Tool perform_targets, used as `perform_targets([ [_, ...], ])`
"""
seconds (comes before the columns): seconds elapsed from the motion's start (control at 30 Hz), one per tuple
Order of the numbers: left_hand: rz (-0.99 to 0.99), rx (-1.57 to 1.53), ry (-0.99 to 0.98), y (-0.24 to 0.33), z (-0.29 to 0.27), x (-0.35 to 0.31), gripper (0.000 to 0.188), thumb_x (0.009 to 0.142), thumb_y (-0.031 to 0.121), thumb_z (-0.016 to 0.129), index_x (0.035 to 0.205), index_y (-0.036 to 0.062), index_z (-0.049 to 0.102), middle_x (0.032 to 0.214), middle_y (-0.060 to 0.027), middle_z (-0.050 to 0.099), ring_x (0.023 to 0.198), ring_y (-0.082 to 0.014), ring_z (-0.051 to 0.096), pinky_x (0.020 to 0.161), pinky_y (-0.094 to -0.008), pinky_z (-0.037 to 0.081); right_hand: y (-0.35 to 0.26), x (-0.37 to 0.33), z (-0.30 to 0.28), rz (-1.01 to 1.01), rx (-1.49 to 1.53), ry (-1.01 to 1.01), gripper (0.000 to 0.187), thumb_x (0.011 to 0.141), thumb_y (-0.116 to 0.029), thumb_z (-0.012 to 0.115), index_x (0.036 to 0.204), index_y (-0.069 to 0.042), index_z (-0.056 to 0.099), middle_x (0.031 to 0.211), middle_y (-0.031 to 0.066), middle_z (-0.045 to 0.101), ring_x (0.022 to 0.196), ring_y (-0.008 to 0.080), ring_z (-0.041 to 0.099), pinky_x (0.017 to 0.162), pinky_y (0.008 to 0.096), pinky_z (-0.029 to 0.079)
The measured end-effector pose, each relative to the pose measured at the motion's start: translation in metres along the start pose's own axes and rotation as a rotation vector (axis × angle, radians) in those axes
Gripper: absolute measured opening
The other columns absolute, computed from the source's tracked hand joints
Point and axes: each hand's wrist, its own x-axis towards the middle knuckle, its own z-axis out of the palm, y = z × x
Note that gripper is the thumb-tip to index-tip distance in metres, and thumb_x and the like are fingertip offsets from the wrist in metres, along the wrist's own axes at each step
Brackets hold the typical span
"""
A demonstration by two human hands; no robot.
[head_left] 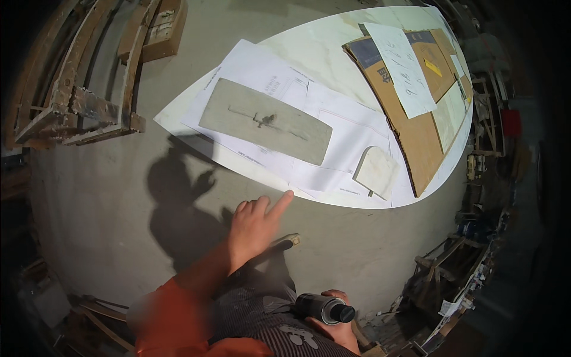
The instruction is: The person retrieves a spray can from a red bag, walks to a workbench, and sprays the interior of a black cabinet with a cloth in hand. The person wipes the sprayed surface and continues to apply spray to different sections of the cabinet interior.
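Observation:
My left hand (254,229) reaches up from an orange sleeve, index finger stretched toward the near edge of a white marbled table (315,35). The other fingers are partly bent, and nothing is in them. Close to my body, my right hand (346,336) is wrapped round a dark cylindrical container with a black cap (321,308), tilted on its side. Printed paper sheets (351,128) lie on the table beyond the left fingertip. On them rest a long grey slab (244,113), marked with a dark line and spot, and a small pale stone piece (377,169).
Brown cardboard (419,143) with a handwritten white sheet (403,74) lies on the table's right part. A worn wooden rack (95,110) and a box (163,35) stand at far left. Wooden frames (440,262) line the right side. My shadow falls on the grey floor (101,226).

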Motion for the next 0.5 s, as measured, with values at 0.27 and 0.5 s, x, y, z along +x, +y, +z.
perform_targets([
  [0.27,0.028,-0.021,-0.107,0.007,-0.001,0.004,0.062,0.085,0.010,0.062,0.146,0.0118,0.048,0.090,-0.0107,0.058,0.078,-0.0299,0.059,0.077,-0.0426,0.048,-0.011,0.012,0.000,-0.051,-0.095,-0.036,0.082,0.060,-0.022,0.098,0.126,-0.005,0.053,0.117,0.0144,0.058,0.107,0.0311,0.061,0.092,0.0423,0.051],
  [0.5,0.117,-0.073,-0.122,0.020,0.015,0.012,0.066,0.085,0.014,0.062,0.149,0.0096,0.047,0.083,-0.0099,0.056,0.075,-0.0284,0.057,0.074,-0.0405,0.047,-0.013,0.020,-0.002,-0.081,-0.101,-0.026,0.083,0.059,-0.021,0.098,0.126,-0.005,0.053,0.117,0.0140,0.059,0.107,0.0309,0.061,0.092,0.0424,0.050],
])
